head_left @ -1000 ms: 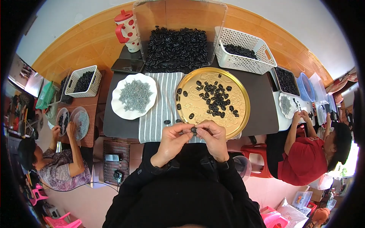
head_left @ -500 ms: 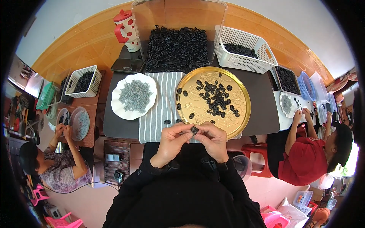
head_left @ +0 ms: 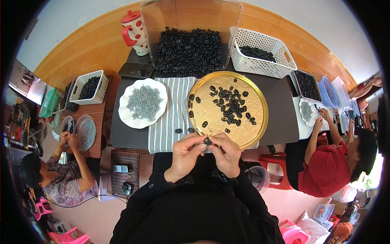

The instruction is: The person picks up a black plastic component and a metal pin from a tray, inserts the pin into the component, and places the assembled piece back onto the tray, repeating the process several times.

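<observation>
Between the fingertips of both hands, just in front of the gold tray's near rim, is a small black oval plastic part point(head_left: 207, 141). My left hand point(head_left: 185, 157) pinches it from the left, and my right hand point(head_left: 226, 155) pinches it from the right. The round gold tray point(head_left: 254, 134) holds a loose heap of similar black parts point(head_left: 232, 106). Two more black parts point(head_left: 178, 131) lie on the grey striped cloth point(head_left: 172, 110). To the left, a white scalloped plate point(head_left: 125, 116) carries a pile of small grey screws point(head_left: 145, 103).
Behind the tray stands a clear bin point(head_left: 237, 24) full of black parts, with a white perforated basket point(head_left: 264, 67) to its right. A red-lidded spotted tumbler point(head_left: 140, 38) and a dark phone point(head_left: 136, 70) are at back left. Co-workers sit at tables on either side.
The black part has turned slightly in my fingers. My right hand has shifted a little to the left. The co-worker at right has moved their hands.
</observation>
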`<state>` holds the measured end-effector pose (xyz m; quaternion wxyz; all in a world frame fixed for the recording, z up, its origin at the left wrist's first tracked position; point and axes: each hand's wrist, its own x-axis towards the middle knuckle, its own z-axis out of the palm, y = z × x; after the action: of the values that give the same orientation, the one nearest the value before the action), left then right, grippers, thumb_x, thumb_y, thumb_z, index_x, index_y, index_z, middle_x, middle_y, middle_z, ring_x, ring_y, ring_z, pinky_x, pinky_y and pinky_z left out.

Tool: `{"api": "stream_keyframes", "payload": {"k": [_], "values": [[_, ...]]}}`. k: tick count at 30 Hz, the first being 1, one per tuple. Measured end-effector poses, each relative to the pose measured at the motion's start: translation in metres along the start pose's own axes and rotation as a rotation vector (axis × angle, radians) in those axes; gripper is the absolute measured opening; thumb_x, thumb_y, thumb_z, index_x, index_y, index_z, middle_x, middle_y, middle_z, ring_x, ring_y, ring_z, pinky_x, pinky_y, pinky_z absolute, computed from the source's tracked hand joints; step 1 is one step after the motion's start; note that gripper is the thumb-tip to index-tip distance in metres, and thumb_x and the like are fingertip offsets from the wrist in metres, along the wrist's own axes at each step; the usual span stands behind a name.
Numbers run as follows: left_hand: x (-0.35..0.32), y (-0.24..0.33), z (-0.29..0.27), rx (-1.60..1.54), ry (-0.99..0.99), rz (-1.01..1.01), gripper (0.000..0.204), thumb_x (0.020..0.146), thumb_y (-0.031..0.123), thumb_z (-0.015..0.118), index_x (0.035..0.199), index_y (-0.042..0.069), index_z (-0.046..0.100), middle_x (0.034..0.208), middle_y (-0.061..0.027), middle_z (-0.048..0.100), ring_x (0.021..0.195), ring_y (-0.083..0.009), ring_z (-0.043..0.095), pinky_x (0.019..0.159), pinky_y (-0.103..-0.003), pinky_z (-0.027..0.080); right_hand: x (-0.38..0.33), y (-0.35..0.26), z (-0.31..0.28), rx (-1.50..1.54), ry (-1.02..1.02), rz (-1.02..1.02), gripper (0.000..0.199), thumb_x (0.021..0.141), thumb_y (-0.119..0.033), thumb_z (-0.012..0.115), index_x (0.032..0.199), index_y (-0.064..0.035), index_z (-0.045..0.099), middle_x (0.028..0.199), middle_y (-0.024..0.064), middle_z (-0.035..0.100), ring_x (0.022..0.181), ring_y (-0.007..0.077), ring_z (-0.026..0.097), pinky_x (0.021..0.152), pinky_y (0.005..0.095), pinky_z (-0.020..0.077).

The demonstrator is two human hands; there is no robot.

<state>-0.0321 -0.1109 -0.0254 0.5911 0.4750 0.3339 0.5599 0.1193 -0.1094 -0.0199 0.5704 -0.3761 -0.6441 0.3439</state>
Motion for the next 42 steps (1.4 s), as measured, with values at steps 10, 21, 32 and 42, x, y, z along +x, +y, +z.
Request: {"api": "stream_keyframes", "payload": {"k": [10, 21, 32, 42], "values": [[-0.001, 0.008, 0.005, 0.093, 0.005, 0.049, 0.022, 0.088, -0.007, 0.059, 0.107, -0.002, 0.067, 0.090, -0.0059, 0.061, 0.070, -0.0080, 0.056, 0.058, -0.020, 0.047, -0.004, -0.006, 0.002, -0.062, 0.045, -0.071, 0.028, 0.079, 0.014, 0.064, 0.105, 0.0044, 0.063, 0.087, 0.0125, 0.063, 0.071, 0.0152, 0.058, 0.062, 0.0230, 0.0449], [0.004, 0.009, 0.005, 0.008, -0.012, 0.013, 0.023, 0.089, -0.006, 0.059, 0.110, -0.002, 0.066, 0.091, -0.0054, 0.059, 0.072, -0.0075, 0.055, 0.061, -0.020, 0.046, 0.001, -0.006, -0.005, 0.094, -0.004, 0.097, 0.025, 0.082, 0.010, 0.064, 0.106, 0.0037, 0.061, 0.085, 0.0090, 0.060, 0.074, 0.0138, 0.059, 0.067, 0.0233, 0.0463], [0.007, 0.004, -0.026, -0.024, -0.100, -0.170, 0.034, 0.088, -0.004, 0.062, 0.121, -0.001, 0.061, 0.092, -0.0038, 0.058, 0.077, -0.0071, 0.054, 0.067, -0.021, 0.045, 0.084, -0.003, -0.089, 0.093, -0.261, 0.457, 0.020, 0.079, 0.001, 0.067, 0.098, 0.0002, 0.065, 0.083, 0.0025, 0.065, 0.073, 0.0091, 0.061, 0.067, 0.0234, 0.0493], [0.003, 0.007, -0.068, 0.335, 0.129, 0.024, 0.021, 0.085, -0.002, 0.065, 0.106, -0.004, 0.067, 0.084, -0.0039, 0.060, 0.073, -0.0086, 0.053, 0.065, -0.021, 0.043, 0.123, -0.004, -0.092, 0.139, -0.040, 0.553, 0.018, 0.086, -0.005, 0.064, 0.102, 0.0027, 0.064, 0.084, 0.0048, 0.066, 0.071, 0.0090, 0.060, 0.061, 0.0217, 0.0472]]}}
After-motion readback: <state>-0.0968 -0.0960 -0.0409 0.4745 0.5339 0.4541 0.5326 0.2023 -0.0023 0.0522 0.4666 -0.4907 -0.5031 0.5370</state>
